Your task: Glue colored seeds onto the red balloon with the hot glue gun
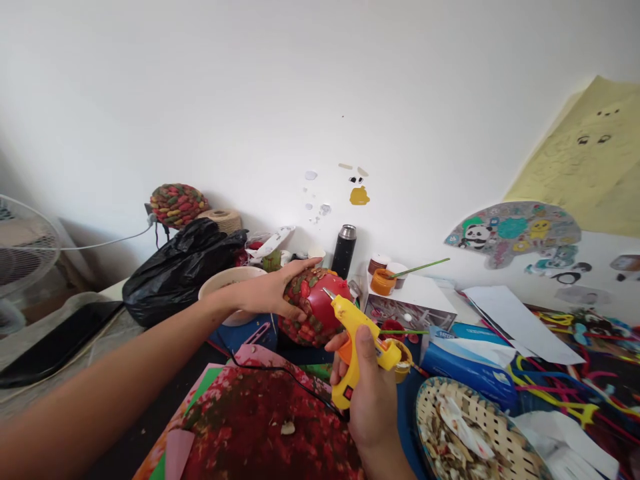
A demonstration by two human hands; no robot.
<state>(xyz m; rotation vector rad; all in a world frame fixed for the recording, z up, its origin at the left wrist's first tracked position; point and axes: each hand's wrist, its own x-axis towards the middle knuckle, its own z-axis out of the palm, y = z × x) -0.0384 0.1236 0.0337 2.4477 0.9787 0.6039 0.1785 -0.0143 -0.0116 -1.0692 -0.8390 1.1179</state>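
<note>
In my right hand (pixel 367 393) is a yellow glue gun (pixel 353 333), its fingers wrapped round the handle and its metal nozzle pointing up and left. The nozzle is right by a red balloon (pixel 323 300), partly covered with painted shell pieces in red, green and brown; whether they touch I cannot tell. My left hand (pixel 273 290) grips the balloon from its left side, thumb low and fingers over the top. A black cord runs from the glue gun across a red-painted sheet (pixel 270 427), where one pale shell piece (pixel 287 428) lies.
To the right, a woven basket (pixel 425 407) holds shell pieces, near a blue tissue pack (pixel 465 360) and coloured pipe cleaners. An orange paint jar (pixel 383 283) stands on a white box. Behind are a black flask (pixel 344 253), a bowl (pixel 207 287) and a black bag (pixel 180 273).
</note>
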